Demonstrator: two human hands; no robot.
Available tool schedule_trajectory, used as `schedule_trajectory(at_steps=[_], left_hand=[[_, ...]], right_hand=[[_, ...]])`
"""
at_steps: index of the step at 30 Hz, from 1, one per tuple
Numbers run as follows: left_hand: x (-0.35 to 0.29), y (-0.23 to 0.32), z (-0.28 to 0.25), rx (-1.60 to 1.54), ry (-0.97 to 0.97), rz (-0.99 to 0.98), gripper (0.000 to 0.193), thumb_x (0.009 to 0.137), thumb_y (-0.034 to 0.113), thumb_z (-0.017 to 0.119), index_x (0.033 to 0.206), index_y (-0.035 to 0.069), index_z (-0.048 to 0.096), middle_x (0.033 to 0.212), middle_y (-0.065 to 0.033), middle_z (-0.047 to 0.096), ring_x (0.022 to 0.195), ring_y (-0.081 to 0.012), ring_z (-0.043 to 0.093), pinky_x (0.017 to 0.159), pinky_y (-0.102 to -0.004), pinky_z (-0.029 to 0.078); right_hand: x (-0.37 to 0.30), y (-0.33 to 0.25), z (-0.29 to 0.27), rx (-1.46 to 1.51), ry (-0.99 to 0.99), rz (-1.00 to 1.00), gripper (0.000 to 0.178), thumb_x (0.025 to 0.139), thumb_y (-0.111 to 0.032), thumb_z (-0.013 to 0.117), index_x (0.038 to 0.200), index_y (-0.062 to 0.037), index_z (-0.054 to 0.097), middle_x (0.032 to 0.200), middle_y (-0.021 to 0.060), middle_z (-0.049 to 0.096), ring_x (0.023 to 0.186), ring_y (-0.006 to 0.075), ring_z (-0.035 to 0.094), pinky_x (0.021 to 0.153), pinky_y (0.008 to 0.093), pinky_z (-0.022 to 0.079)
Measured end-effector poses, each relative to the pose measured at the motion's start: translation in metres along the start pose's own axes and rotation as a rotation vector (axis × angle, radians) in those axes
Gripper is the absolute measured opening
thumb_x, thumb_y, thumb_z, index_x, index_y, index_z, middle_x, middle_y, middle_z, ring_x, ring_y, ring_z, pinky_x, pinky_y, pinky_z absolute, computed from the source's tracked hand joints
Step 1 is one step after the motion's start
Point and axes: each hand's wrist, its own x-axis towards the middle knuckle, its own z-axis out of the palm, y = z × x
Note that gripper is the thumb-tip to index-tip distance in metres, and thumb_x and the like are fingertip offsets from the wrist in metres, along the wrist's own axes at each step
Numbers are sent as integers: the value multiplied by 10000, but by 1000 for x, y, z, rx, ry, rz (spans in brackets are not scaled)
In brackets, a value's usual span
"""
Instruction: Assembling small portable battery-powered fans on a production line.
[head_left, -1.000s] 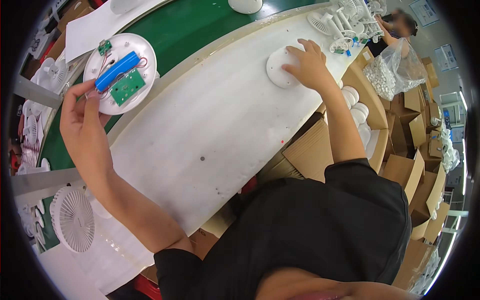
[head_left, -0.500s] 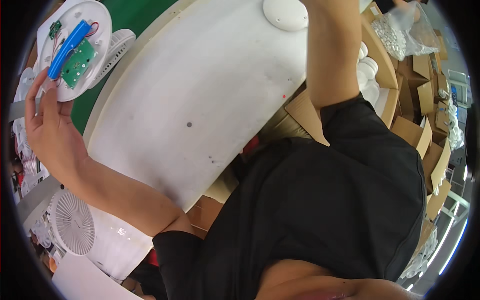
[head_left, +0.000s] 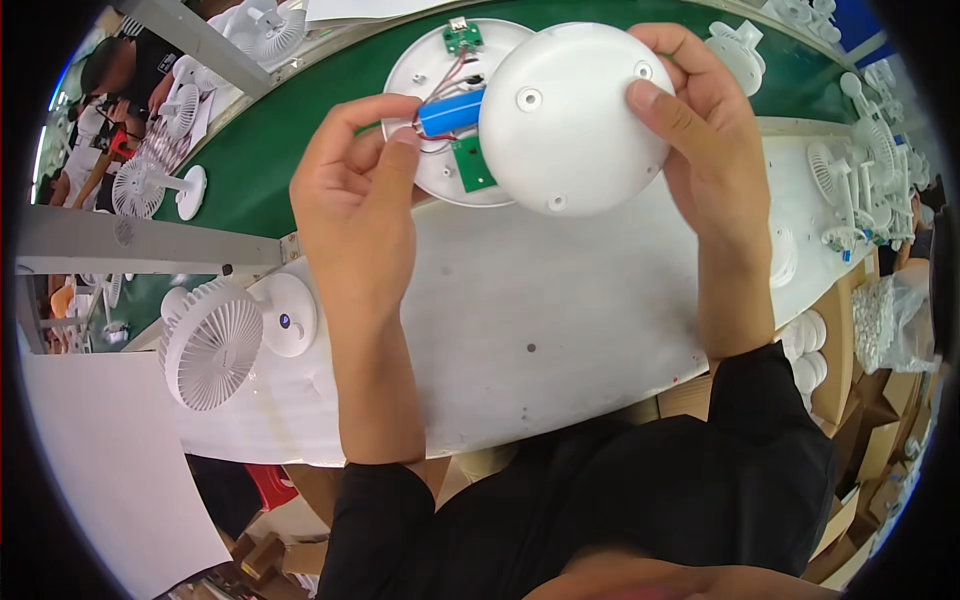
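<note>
My left hand [head_left: 365,200] pinches the left rim of an opened round white fan base [head_left: 403,78], thumb and forefinger beside the end of a blue cylindrical battery [head_left: 452,113]. Inside that shell, a small green circuit board [head_left: 462,38] sits at the top and a larger one [head_left: 472,165] lower down, with thin red wires. A round white cover [head_left: 580,125] with screw holes is gripped at its right edge by my right hand [head_left: 715,150], thumb on top. The cover overlaps the shell's right side and hides part of the battery; whether they touch I cannot tell.
Below my hands is a white worktop [head_left: 480,290], with a green surface [head_left: 250,170] beyond. A white desk fan [head_left: 215,345] stands left, near a grey post [head_left: 140,240]. More fan parts [head_left: 870,170] lie right, above cardboard boxes [head_left: 875,440]. People are at far left.
The view has swung left. The opened base is now in front of me rather than far left. My right hand has come into view, holding the round cover against or over the shell.
</note>
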Motion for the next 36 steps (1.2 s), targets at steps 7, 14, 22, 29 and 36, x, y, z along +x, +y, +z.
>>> schedule_trajectory(at_steps=[7, 14, 22, 29, 36], left_hand=[[-8, 3, 48, 73, 47, -3, 352, 894, -85, 527, 1228, 10, 580, 931, -144, 706, 718, -110, 613, 634, -198, 507], [-8, -13, 38, 74, -36, 89, 441, 892, -93, 524, 1321, 6, 519, 1006, -170, 695, 750, -123, 633, 651, -201, 513], [-11, -17, 28, -231, -92, -96, 477, 882, -86, 548, 1349, -18, 481, 1114, -207, 662, 821, -154, 655, 685, -207, 526], [-19, -2, 30, -12, -155, -98, 499, 882, -10, 604, 1357, -38, 453, 1122, -202, 638, 856, -177, 650, 745, -222, 527], [-22, 3, 25, -4, -165, 122, 526, 897, 203, 657, 1329, -47, 492, 1120, -181, 647, 948, -195, 619, 840, -256, 491]], right_hand=[[4, 10, 0, 169, 103, -103, 356, 929, -101, 611, 1259, 3, 525, 1156, 154, 616, 987, 181, 597, 855, 275, 503], [3, 16, 18, 260, 96, 97, 342, 969, -146, 544, 1279, -11, 497, 1198, 157, 577, 1036, 200, 566, 871, 296, 491], [1, 24, 22, -109, 180, -10, 318, 981, -159, 503, 1281, -52, 499, 1177, 164, 575, 1004, 216, 568, 855, 325, 497], [2, 20, 22, -183, 98, -29, 344, 958, -150, 528, 1283, -41, 497, 1165, 158, 576, 1006, 223, 562, 866, 321, 490], [-2, 22, 17, -362, -9, -469, 438, 930, -150, 563, 1333, -14, 458, 1238, 147, 554, 1026, 217, 557, 891, 300, 465]])
